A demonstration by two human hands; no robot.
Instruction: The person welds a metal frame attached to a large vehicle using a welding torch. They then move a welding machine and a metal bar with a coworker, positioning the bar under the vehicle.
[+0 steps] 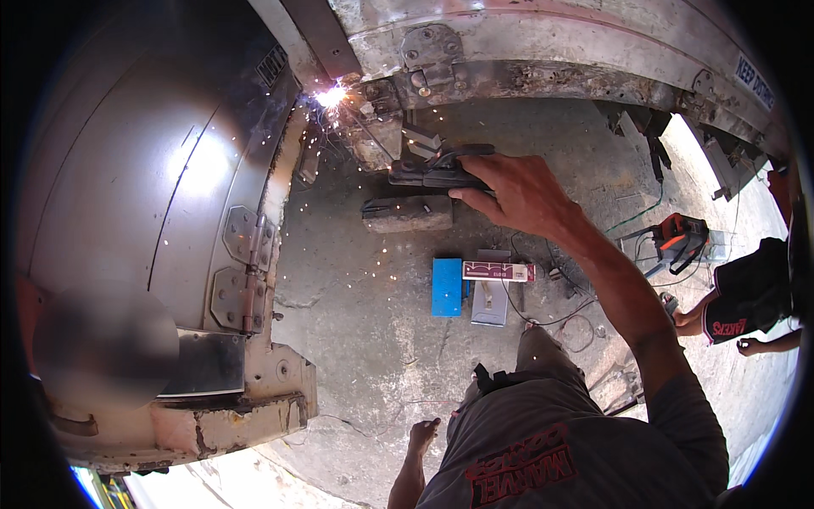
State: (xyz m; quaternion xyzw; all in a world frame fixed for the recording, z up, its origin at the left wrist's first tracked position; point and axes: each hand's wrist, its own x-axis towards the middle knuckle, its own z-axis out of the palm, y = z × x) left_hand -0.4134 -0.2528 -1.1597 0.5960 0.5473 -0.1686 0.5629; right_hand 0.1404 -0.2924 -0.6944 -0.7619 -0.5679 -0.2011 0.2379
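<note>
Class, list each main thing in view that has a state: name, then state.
Right hand, closed around electrode holder
Electrode, clamped, tip at arc
Welding arc, lit
Left hand, lowered, fingers curled; contents unclear
Blue box, lying on floor
Cream frame, chipped and rusty

A sparking arc (331, 96) glares white, the pale panel (144, 187) shines, edges curve, and lower left seems blurred.

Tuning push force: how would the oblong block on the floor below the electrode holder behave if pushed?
Likely heavy for its size: the block looks solid and stone-like. Unlikely to roll, given its flat sides. Probably drags on the floor, as both surfaces look rough.
</note>
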